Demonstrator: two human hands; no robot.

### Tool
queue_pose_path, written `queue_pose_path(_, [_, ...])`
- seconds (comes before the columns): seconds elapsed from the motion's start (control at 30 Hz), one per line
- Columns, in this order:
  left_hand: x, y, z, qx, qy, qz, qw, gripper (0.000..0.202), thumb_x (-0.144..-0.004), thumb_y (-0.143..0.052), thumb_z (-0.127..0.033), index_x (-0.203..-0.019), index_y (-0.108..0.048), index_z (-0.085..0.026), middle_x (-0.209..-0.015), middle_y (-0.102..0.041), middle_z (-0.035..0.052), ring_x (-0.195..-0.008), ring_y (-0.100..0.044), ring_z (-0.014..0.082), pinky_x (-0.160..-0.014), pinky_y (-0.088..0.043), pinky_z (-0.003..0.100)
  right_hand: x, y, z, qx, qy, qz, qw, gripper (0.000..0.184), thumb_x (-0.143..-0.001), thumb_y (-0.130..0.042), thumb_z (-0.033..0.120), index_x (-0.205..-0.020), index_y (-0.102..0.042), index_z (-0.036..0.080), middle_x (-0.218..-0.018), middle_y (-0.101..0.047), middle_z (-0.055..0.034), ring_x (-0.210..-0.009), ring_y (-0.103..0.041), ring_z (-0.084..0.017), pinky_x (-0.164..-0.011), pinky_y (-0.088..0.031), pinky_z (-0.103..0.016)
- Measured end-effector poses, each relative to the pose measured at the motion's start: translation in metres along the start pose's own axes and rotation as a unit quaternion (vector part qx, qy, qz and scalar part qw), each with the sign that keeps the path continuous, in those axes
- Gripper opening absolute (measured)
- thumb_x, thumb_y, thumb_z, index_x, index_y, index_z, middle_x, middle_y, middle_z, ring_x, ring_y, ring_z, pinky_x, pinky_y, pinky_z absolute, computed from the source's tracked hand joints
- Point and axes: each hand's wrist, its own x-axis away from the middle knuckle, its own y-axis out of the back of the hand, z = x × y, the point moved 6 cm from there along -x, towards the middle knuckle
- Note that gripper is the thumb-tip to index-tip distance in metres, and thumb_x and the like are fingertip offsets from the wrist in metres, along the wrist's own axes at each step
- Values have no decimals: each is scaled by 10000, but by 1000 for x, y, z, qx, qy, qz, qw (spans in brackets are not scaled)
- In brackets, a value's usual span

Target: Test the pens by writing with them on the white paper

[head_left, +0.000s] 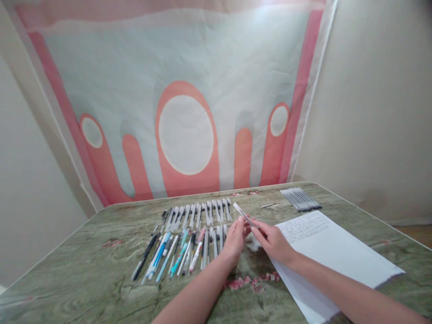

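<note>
Above the table, a slim clear pen with a whitish end [240,210] is held at a tilt, its pale end up and to the left. My right hand [272,240] pinches the lower part of it between thumb and fingers. The fingers of my left hand [235,238] are curled against the pen's middle from the other side. Just left of my left hand stand a back row of clear-barrelled pens [192,216] and a front group of mixed coloured pens [173,256], among them a blue-and-white pen [158,256].
A sheet of paper with handwriting at its top [334,256] lies under and right of my right forearm. Farther back on the right is a neat bundle of thin refills or pens [300,199]. The wood-patterned table [84,270] meets a printed cloth [185,130] behind.
</note>
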Motion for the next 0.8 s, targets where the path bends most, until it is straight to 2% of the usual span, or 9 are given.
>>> queue_pose_path(0.07, [5,-6,0,-87,-33,29,995,351,-764,-526,-391,-1020,-581,-156,-1075,-595,119,-1028,-527,218,-941,-343,357,-7,8,-8,18,-19,-5,1000,342,-837,-380,358,-1037,-587,173,-688,-642,-23,-562,-558,-134,-557,-404,-225])
queue_pose_path(0.13, [12,-12,0,-194,-67,65,977,352,-752,-548,-356,-1057,-578,-183,-1116,-573,110,-1059,-500,226,-963,-316,359,-14,19,-23,57,-43,-12,997,339,-820,-394,368,-997,-602,168,-591,-606,-2,-516,-528,-132,-522,-381,-222])
queue_pose_path(0.27, [26,-19,3,-401,-110,137,899,370,-761,-526,-333,-1107,-564,-208,-1205,-517,107,-1144,-428,250,-1006,-250,384,-32,40,-68,159,-99,-8,982,330,-809,-385,352,-978,-606,174,-561,-595,2,-516,-535,-141,-504,-350,-222])
queue_pose_path(0.33, [31,-21,4,-468,-128,162,859,374,-784,-486,-337,-1129,-551,-209,-1241,-488,107,-1169,-404,245,-1013,-244,374,-40,51,-94,238,-141,-6,961,317,-813,-393,329,-1023,-584,187,-619,-632,-21,-588,-578,-159,-539,-359,-232])
queue_pose_path(0.4, [33,-23,4,-517,-137,175,826,381,-808,-438,-346,-1139,-543,-191,-1245,-480,120,-1165,-408,241,-1009,-252,362,-47,63,-119,338,-187,-13,922,301,-819,-410,312,-1046,-568,193,-741,-664,-73,-698,-612,-194,-596,-381,-258])
queue_pose_path(0.47, [33,-24,5,-551,-140,185,802,394,-819,-411,-351,-1144,-537,-167,-1239,-480,134,-1159,-411,241,-1006,-255,356,-52,70,-141,411,-229,1,883,284,-834,-402,289,-1037,-564,173,-769,-664,-111,-736,-624,-223,-630,-398,-291])
queue_pose_path(0.57, [34,-25,6,-574,-143,192,783,399,-818,-405,-358,-1131,-540,-151,-1227,-485,142,-1156,-408,246,-1000,-260,354,-55,75,-163,449,-253,4,857,264,-845,-385,244,-996,-565,124,-758,-656,-152,-750,-629,-253,-645,-412,-327])
queue_pose_path(0.8, [35,-23,8,-570,-148,195,785,396,-817,-403,-375,-1119,-540,-157,-1217,-487,138,-1146,-413,245,-996,-261,352,-57,76,-175,463,-253,-18,849,247,-824,-404,191,-965,-568,71,-840,-631,-205,-846,-602,-286,-684,-416,-363])
